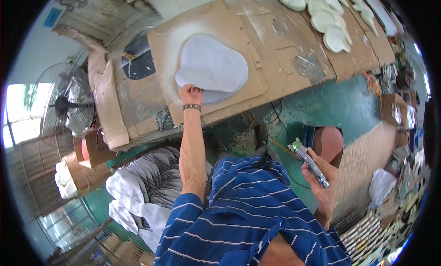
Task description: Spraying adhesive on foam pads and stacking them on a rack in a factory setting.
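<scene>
My left hand (192,94) pinches the near left edge of a pale grey, rounded pad (216,61). That edge is lifted and folded over a little, and a second pale grey layer (218,97) shows beneath it. Both layers lie on a square cardboard sheet (165,45) on the workbench, its surface whitened around the pad. Away from the bench, at my right side, my right hand (321,176) is closed around a spray gun (311,165) with a green and metallic head. The gun points up and to the left; its trigger is hard to make out.
Cream moulded foam pieces (333,24) lie at the bench's far right. Below left, many grey pads (147,188) hang on a wire rack. A fan (64,102) stands at left. A box with a pink rounded piece (330,144) sits near my right hand; hoses (280,146) trail below the bench.
</scene>
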### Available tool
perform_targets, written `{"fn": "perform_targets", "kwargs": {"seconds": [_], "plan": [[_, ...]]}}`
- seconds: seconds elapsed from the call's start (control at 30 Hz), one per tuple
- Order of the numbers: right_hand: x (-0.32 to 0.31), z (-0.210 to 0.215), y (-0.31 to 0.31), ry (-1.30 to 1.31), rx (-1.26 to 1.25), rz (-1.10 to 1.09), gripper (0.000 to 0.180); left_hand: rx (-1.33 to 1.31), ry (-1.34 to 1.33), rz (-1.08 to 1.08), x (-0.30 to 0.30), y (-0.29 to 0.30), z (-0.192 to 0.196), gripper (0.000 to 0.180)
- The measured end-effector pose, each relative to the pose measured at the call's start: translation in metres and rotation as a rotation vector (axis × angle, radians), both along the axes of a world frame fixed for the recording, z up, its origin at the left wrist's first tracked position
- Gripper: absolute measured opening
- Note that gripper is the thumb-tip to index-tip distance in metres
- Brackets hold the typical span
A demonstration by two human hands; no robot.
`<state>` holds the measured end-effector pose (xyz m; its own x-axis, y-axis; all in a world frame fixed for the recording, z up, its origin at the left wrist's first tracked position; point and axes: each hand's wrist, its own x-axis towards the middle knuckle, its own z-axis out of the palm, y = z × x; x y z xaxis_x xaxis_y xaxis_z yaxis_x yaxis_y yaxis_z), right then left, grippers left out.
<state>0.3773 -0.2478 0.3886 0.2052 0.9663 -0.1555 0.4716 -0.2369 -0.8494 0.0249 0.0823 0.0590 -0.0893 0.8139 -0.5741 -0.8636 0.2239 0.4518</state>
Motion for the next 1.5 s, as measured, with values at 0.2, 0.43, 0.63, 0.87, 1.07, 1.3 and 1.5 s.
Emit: {"fn": "perform_targets", "kwargs": {"seconds": [0.2, 0.43, 0.63, 0.87, 1.07, 1.3, 1.5], "plan": [[0.036, -0.02, 0.026, 0.061, -0.005, 0.215, 0.051, 0.513, -0.183, 0.124, 0.029, 0.021, 0.167, 0.07], [0.06, -0.036, 0.077, 0.13, -0.106, 0.546, 0.052, 0.839, -0.175, 0.437, 0.013, -0.132, 0.31, 0.074], [0.045, -0.033, 0.127, -0.018, -0.174, 1.028, 0.05, 0.734, 0.01, 0.832, 0.021, -0.314, 0.338, 0.061], [-0.018, -0.026, 0.132, -0.045, -0.035, 1.379, 0.05, 0.809, 0.161, 1.211, 0.008, -0.489, 0.329, 0.069], [-0.078, -0.009, 0.107, 0.002, -0.068, 1.545, 0.051, 0.685, 0.512, 1.483, -0.046, -0.639, 0.32, 0.065], [-0.109, -0.005, 0.079, -0.037, -0.028, 1.611, 0.056, 0.347, 0.693, 1.859, 0.007, -0.783, 0.217, 0.063], [-0.107, -0.013, 0.075, -0.075, -0.121, 1.572, 0.055, -0.388, 0.058, 2.067, 0.074, -0.824, 0.071, 0.047]]}}
